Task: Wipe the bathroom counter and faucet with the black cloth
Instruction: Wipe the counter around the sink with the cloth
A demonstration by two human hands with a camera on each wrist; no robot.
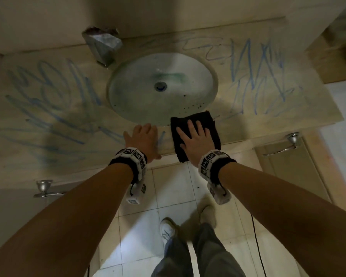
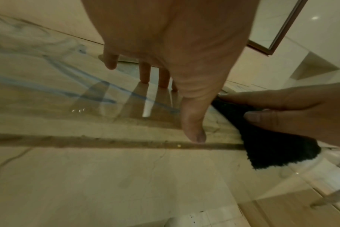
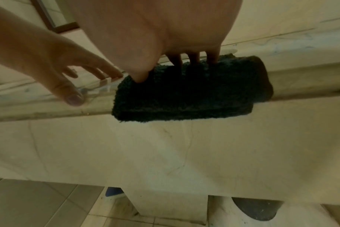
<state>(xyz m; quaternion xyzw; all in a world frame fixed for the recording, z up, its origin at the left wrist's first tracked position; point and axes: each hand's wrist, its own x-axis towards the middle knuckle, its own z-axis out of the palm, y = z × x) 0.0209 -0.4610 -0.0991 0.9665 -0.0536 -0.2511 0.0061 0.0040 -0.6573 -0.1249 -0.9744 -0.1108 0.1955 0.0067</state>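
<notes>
The folded black cloth (image 1: 200, 116) lies on the beige counter (image 1: 48, 116) just in front of the sink bowl (image 1: 162, 84), its near end hanging over the counter's front edge. My right hand (image 1: 194, 136) presses flat on it with fingers spread; in the right wrist view the right hand's fingertips (image 3: 194, 59) dig into the cloth (image 3: 184, 95). My left hand (image 1: 142, 136) rests open on the bare counter just left of the cloth, its thumb (image 2: 194, 130) at the front edge. Blue scribbles cover the counter on both sides of the sink. The metal faucet (image 1: 103, 46) stands behind the sink on the left.
Metal towel bars (image 1: 292, 138) (image 1: 43, 186) are mounted below the counter on either side. My feet stand on the white tiled floor (image 1: 168, 192), with a black cable (image 1: 256, 246) to the right. A framed mirror (image 2: 278, 38) hangs above the counter.
</notes>
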